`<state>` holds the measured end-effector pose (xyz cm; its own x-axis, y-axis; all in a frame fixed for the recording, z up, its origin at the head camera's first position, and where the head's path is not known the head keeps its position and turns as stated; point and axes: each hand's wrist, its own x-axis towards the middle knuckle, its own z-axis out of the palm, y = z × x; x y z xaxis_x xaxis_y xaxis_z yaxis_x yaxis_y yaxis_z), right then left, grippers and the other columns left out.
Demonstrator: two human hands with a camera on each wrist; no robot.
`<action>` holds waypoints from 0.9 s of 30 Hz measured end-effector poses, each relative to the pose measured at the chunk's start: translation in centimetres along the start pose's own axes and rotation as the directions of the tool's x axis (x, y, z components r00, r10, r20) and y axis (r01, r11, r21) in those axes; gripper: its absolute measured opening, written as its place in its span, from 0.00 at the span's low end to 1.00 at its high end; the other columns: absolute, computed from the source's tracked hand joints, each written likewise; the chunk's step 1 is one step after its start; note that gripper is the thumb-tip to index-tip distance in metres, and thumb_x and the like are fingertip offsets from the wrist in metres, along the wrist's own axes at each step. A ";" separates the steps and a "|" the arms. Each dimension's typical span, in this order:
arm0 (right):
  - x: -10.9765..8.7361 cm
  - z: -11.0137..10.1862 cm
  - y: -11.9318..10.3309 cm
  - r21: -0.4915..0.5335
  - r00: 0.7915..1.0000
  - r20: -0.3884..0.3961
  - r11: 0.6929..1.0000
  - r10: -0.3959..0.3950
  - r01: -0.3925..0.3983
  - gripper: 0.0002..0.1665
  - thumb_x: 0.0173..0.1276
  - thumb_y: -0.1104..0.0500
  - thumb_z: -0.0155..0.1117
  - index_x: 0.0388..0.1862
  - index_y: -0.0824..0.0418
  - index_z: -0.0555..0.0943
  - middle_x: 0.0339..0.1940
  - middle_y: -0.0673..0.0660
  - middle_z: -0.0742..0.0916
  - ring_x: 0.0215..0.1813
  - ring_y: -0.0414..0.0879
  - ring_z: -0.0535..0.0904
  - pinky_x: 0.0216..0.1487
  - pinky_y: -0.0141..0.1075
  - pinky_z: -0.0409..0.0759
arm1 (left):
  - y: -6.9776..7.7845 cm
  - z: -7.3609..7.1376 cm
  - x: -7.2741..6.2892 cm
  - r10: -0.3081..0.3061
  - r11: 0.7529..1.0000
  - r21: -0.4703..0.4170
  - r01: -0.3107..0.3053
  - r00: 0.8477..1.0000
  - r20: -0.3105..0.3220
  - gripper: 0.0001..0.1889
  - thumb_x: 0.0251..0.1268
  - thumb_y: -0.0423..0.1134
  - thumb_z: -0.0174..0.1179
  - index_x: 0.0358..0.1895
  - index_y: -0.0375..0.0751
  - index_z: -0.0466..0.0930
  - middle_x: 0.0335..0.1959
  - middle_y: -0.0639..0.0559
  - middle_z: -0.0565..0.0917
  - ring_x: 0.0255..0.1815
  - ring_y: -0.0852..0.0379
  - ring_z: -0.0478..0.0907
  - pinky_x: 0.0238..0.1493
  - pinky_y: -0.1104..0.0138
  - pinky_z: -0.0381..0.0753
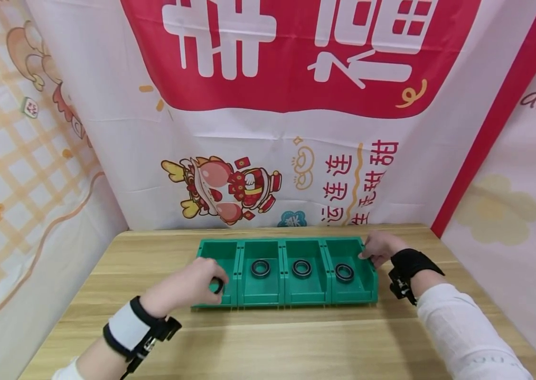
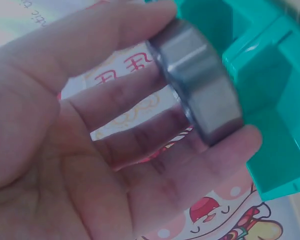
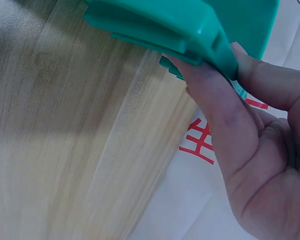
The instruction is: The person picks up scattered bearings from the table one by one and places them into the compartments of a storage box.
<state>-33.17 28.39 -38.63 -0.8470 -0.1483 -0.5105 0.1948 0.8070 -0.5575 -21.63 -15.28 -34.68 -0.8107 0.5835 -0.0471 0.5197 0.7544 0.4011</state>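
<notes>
My left hand (image 1: 199, 282) pinches a ball bearing (image 2: 205, 82) between thumb and fingers, over the leftmost compartment of a row of green plastic bins (image 1: 260, 303). In the left wrist view the bearing's shiny steel outer ring faces the camera; in the head view only its dark edge (image 1: 218, 285) shows. My right hand (image 1: 379, 247) grips the right side wall of the rightmost bin, thumb inside and fingers outside, as the right wrist view shows at the bin's wall (image 3: 217, 47). One bearing lies flat in each of the other bins: left (image 1: 260, 268), middle (image 1: 301, 268) and right (image 1: 344, 273).
The bins stand toward the back of a wood-grain table (image 1: 291, 343). Behind it hangs a white cloth (image 1: 144, 174) with red print and cartoon figures, and more printed cloth hangs at both sides. Each wrist wears a strap with a small camera (image 1: 401, 285).
</notes>
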 end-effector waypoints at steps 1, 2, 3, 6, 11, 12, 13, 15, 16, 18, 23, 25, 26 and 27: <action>0.0 0.0 0.0 0.005 1.000 0.000 1.000 0.000 0.000 0.13 0.70 0.65 0.59 0.46 0.74 0.72 0.23 0.53 0.70 0.23 0.41 0.68 0.29 0.33 0.78 | -0.1 -0.1 0.4 -0.013 1.000 0.003 0.013 1.000 -0.012 0.11 0.49 0.31 0.71 0.38 0.36 0.86 0.34 0.52 0.83 0.34 0.55 0.70 0.31 0.66 0.74; 0.0 0.0 0.0 0.004 1.000 0.001 1.000 0.000 0.000 0.12 0.70 0.65 0.59 0.45 0.74 0.72 0.22 0.52 0.69 0.23 0.41 0.67 0.29 0.33 0.77 | -0.3 -0.1 0.9 -0.029 1.000 0.000 0.029 0.999 -0.022 0.11 0.49 0.30 0.71 0.39 0.35 0.86 0.35 0.51 0.83 0.33 0.55 0.70 0.30 0.67 0.73; 0.0 0.1 0.0 0.004 1.000 -0.001 1.000 0.006 -0.006 0.10 0.70 0.65 0.59 0.42 0.73 0.72 0.21 0.52 0.69 0.22 0.41 0.66 0.28 0.33 0.77 | -0.5 -0.1 1.4 -0.047 0.999 -0.006 0.047 0.998 -0.032 0.12 0.49 0.30 0.71 0.39 0.35 0.86 0.35 0.51 0.83 0.32 0.55 0.70 0.28 0.67 0.72; -0.2 0.1 -0.1 -0.016 1.000 -0.019 1.000 0.018 -0.018 0.09 0.70 0.65 0.59 0.34 0.68 0.70 0.19 0.51 0.67 0.21 0.40 0.66 0.27 0.32 0.77 | -1.2 -0.1 2.9 -0.096 0.995 -0.018 0.095 0.994 -0.055 0.13 0.50 0.30 0.71 0.41 0.34 0.86 0.36 0.50 0.83 0.28 0.56 0.69 0.25 0.68 0.69; -0.4 0.1 -0.7 -0.037 0.998 -0.049 0.999 0.036 -0.038 0.08 0.70 0.66 0.59 0.35 0.69 0.71 0.22 0.54 0.70 0.23 0.42 0.68 0.30 0.33 0.80 | -2.5 0.1 4.8 -0.154 0.988 -0.020 0.153 0.985 -0.081 0.14 0.52 0.31 0.70 0.44 0.34 0.85 0.40 0.47 0.83 0.35 0.54 0.73 0.33 0.65 0.77; -0.4 0.2 -0.7 -0.034 0.998 -0.051 0.999 0.039 -0.041 0.07 0.69 0.66 0.59 0.36 0.70 0.71 0.23 0.54 0.70 0.23 0.42 0.68 0.30 0.34 0.80 | -2.8 0.2 5.1 -0.163 0.987 -0.019 0.162 0.983 -0.086 0.15 0.52 0.30 0.70 0.45 0.33 0.85 0.43 0.46 0.83 0.38 0.53 0.73 0.37 0.63 0.78; -0.5 0.2 -0.8 -0.030 0.998 -0.053 0.999 0.042 -0.044 0.07 0.69 0.66 0.59 0.38 0.70 0.71 0.24 0.54 0.70 0.24 0.43 0.68 0.31 0.34 0.80 | -3.1 0.2 5.3 -0.167 0.986 -0.014 0.166 0.982 -0.090 0.15 0.53 0.30 0.69 0.46 0.33 0.85 0.44 0.45 0.83 0.40 0.52 0.74 0.41 0.61 0.79; -0.5 0.3 -0.8 -0.027 0.998 -0.055 0.999 0.043 -0.045 0.07 0.69 0.67 0.59 0.38 0.71 0.72 0.24 0.55 0.70 0.24 0.43 0.68 0.31 0.35 0.80 | -3.6 0.4 5.8 -0.181 0.984 -0.011 0.180 0.979 -0.095 0.16 0.53 0.30 0.69 0.47 0.31 0.84 0.47 0.43 0.83 0.43 0.51 0.74 0.45 0.58 0.80; -0.5 0.3 -0.8 -0.029 0.998 -0.056 0.999 0.042 -0.043 0.07 0.69 0.67 0.59 0.38 0.71 0.72 0.24 0.55 0.70 0.25 0.43 0.68 0.32 0.35 0.81 | -3.9 0.5 6.0 -0.192 0.981 -0.013 0.192 0.976 -0.098 0.16 0.53 0.29 0.68 0.48 0.31 0.84 0.48 0.42 0.83 0.43 0.50 0.74 0.46 0.57 0.79; -0.4 0.3 -0.8 -0.032 0.998 -0.054 0.999 0.041 -0.043 0.07 0.69 0.67 0.59 0.38 0.71 0.72 0.24 0.55 0.70 0.25 0.44 0.69 0.33 0.36 0.82 | -4.3 0.8 6.4 -0.211 0.977 -0.013 0.211 0.972 -0.106 0.16 0.53 0.29 0.68 0.48 0.30 0.83 0.49 0.41 0.82 0.43 0.50 0.74 0.47 0.56 0.79; -0.3 0.3 -0.8 -0.082 0.997 -0.066 0.996 0.036 -0.041 0.13 0.69 0.66 0.60 0.46 0.76 0.73 0.29 0.57 0.72 0.28 0.45 0.73 0.35 0.37 0.83 | -5.4 2.0 6.9 -0.251 0.968 -0.019 0.250 0.963 -0.102 0.17 0.54 0.27 0.67 0.49 0.30 0.83 0.51 0.39 0.81 0.45 0.50 0.75 0.50 0.53 0.78; -0.3 0.3 -0.8 -0.087 0.997 -0.067 0.995 0.033 -0.039 0.15 0.69 0.66 0.60 0.48 0.76 0.72 0.29 0.57 0.73 0.28 0.45 0.74 0.35 0.37 0.83 | -5.8 2.6 7.0 -0.263 0.965 -0.021 0.262 0.960 -0.099 0.17 0.54 0.28 0.67 0.50 0.31 0.82 0.51 0.40 0.81 0.46 0.50 0.75 0.51 0.52 0.77; -0.3 0.3 -0.9 -0.082 0.997 -0.066 0.996 0.032 -0.038 0.14 0.69 0.66 0.60 0.47 0.76 0.72 0.29 0.57 0.72 0.27 0.45 0.73 0.35 0.37 0.83 | -6.0 3.0 7.1 -0.264 0.964 -0.020 0.264 0.959 -0.102 0.17 0.54 0.28 0.68 0.49 0.31 0.82 0.51 0.40 0.81 0.45 0.50 0.75 0.51 0.52 0.78; -0.2 0.3 -0.9 -0.074 0.997 -0.067 0.996 0.037 -0.042 0.13 0.69 0.66 0.60 0.47 0.75 0.72 0.27 0.57 0.72 0.26 0.44 0.72 0.35 0.37 0.83 | -6.2 3.3 7.1 -0.268 0.963 -0.024 0.267 0.958 -0.105 0.17 0.54 0.28 0.68 0.49 0.31 0.82 0.51 0.40 0.81 0.44 0.50 0.75 0.51 0.53 0.78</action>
<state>-32.99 27.52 -38.24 -0.8703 -0.0803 -0.4859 0.1926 0.8526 -0.4859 -29.71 -14.79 -40.53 -0.9440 0.3249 -0.0571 0.2773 0.8754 0.3958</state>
